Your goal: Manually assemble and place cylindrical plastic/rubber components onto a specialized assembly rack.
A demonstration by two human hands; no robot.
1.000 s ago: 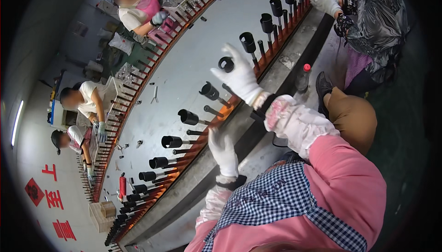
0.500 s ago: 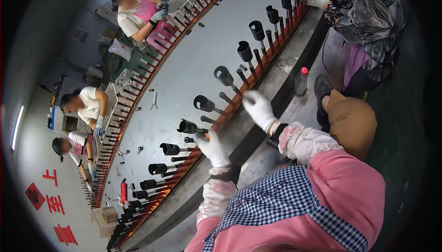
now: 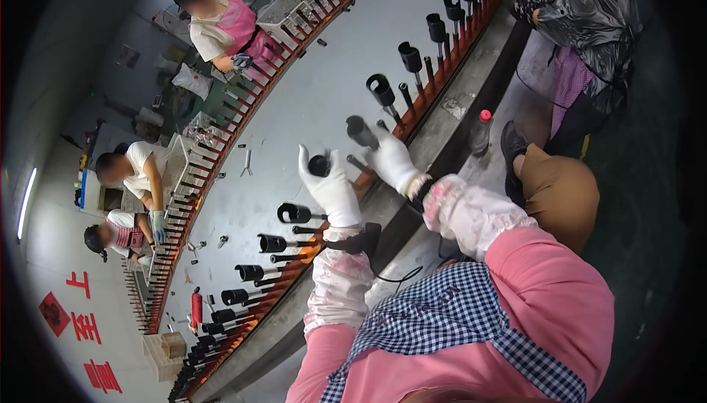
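Just over the orange rail [image 3: 364, 184], the left hand [image 3: 329, 188], white-gloved, stands with thumb and fingers spread on either side of a black cup [image 3: 319, 165]; whether it grips cannot be told. Farther along the rail, the right hand [image 3: 390, 160], gloved alike, meets a second black cup [image 3: 361, 131], which is blurred; how firmly the fingers close is unclear. For sound handling, it seems best to guide each cup by its side wall, in line with the rail's posts [image 3: 404, 94], keeping fingertips clear of the open rim. Across the rail lies the grey tabletop [image 3: 294, 94], bearing a Y-shaped metal part [image 3: 247, 162] well apart from both hands.
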